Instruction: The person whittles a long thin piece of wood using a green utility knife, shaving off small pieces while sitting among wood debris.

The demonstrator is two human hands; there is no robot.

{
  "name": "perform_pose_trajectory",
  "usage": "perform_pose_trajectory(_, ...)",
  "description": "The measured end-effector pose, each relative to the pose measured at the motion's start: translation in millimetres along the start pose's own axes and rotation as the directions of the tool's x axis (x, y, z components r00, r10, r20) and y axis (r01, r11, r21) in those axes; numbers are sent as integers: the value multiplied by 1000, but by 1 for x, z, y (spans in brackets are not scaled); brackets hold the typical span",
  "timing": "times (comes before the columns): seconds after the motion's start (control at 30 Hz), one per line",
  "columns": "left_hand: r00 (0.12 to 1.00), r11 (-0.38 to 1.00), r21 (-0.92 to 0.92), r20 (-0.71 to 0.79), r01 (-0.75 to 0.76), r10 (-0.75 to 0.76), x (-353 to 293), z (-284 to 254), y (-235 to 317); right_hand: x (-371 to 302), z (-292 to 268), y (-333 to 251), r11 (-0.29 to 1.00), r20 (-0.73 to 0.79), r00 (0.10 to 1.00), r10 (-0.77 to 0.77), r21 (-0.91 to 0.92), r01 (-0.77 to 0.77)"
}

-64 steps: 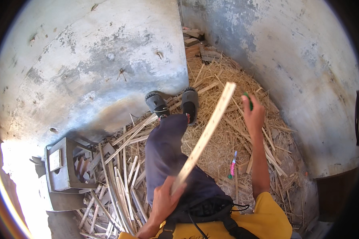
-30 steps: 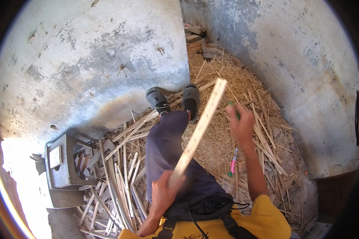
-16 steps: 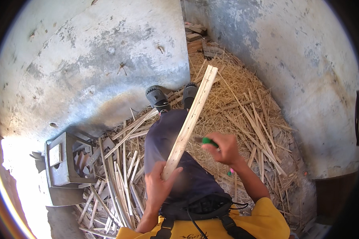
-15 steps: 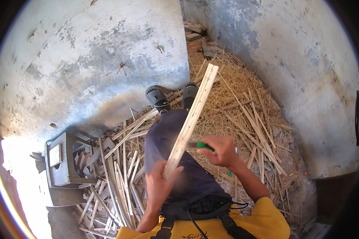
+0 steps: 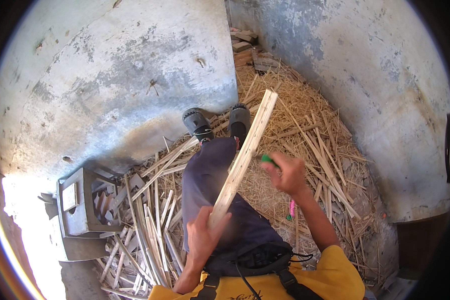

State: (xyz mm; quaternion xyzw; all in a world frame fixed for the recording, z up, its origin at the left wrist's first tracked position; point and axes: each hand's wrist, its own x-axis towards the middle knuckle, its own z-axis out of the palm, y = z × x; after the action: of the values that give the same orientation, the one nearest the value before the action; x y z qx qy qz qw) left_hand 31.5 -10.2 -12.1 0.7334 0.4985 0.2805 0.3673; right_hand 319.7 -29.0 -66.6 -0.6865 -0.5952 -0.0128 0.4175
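Note:
My left hand (image 5: 202, 237) is closed around the near end of a long pale wooden strip (image 5: 246, 156). The strip slants up and away to the right over my legs, and small dark marks dot its face. Just right of the strip, my right hand (image 5: 289, 175) grips a green-handled knife (image 5: 269, 159). At this moment the blade is blurred and hard to make out, so whether it touches the wood cannot be told.
Loose wooden strips (image 5: 155, 230) lie heaped on the left beside a grey box-like frame (image 5: 85, 200). Straw and shavings (image 5: 305, 110) cover the floor ahead and right, with more strips (image 5: 325, 165). A small pink object (image 5: 292, 206) lies near my right forearm. Worn walls (image 5: 135, 65) enclose the corner.
My right hand has moved forward and to the right with the knife. The strip's far end has dropped slightly toward me. The pink object beside my forearm has come into sight.

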Motion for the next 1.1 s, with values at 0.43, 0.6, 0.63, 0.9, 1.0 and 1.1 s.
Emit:
perform_pose_trajectory(0.43, 994, 997, 37, 86, 70, -73, 1, -7, -11, 12, -13, 35, 923, -115, 975, 188, 359, -136)
perform_pose_trajectory(0.6, 978, 987, -108, 187, 120, -98, 10, 1, -11, -6, -2, -34, 956, 42, 987, -157, 258, 141)
perform_pose_trajectory(0.63, 979, 989, -117, 190, 94, -70, 11, 2, -9, -8, -1, -42, 948, 57, 977, -205, 259, 184)
perform_pose_trajectory(0.9, 980, 986, -80, 126, -145, 154, 8, 3, -12, -11, 0, -57, 960, 102, 964, -245, 167, 226)
perform_pose_trajectory(1.0, 973, 978, -40, 105, -203, 206, 7, 2, -10, -5, -1, -53, 956, 96, 956, -278, 128, 265)
perform_pose_trajectory(1.1, 987, 997, -15, 135, -80, 81, 7, -3, -4, -4, 1, -50, 959, 67, 959, -275, 84, 269)
